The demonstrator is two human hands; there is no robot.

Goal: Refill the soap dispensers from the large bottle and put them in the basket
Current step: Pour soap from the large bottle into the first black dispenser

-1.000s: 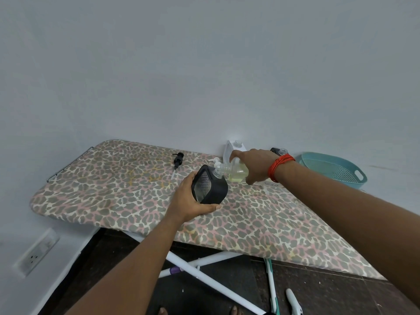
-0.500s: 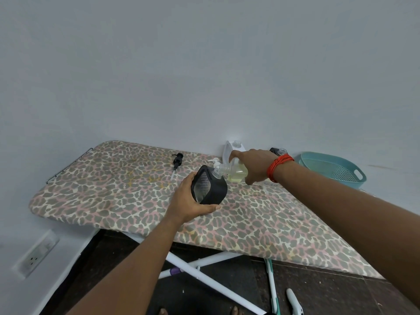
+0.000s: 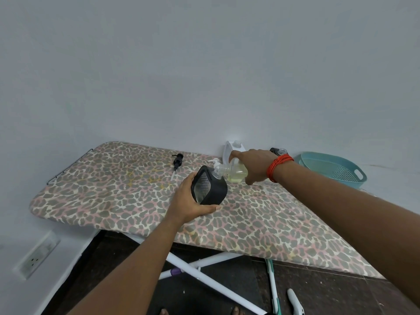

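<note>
The left hand (image 3: 188, 201) reaches forward with the palm turned in, its fingers and thumb wrapped round a black soap dispenser (image 3: 212, 192), which it holds tilted just above the ironing board (image 3: 113, 189). The right hand (image 3: 252, 163), a red thread band (image 3: 278, 165) at its wrist, grips a clear bottle (image 3: 237, 173) from above and holds it tipped on its side, its ribbed neck meeting the dispenser's open top. Pale yellow liquid lies along the lower side of the bottle. The dispenser is squarish with rounded corners, matte black, with a clear textured window on the side that faces the camera. A white pump head (image 3: 214, 162) shows just behind the two necks. Farther left a black pump (image 3: 177, 162) with its thin tube lies flat on the board, well apart from the hands. A white jug-shaped bottle (image 3: 229, 148) stands against the plain pale wall (image 3: 204, 64), and a teal plastic basket (image 3: 354, 177) with a perforated base and handle slots sits at the board's far right end. The board's cover is cloth in a leopard print of grey, pink and cream; white tubular legs (image 3: 204, 278) cross below it over a dark floor (image 3: 113, 269). A wall socket (image 3: 36, 255) sits low on the left.
</note>
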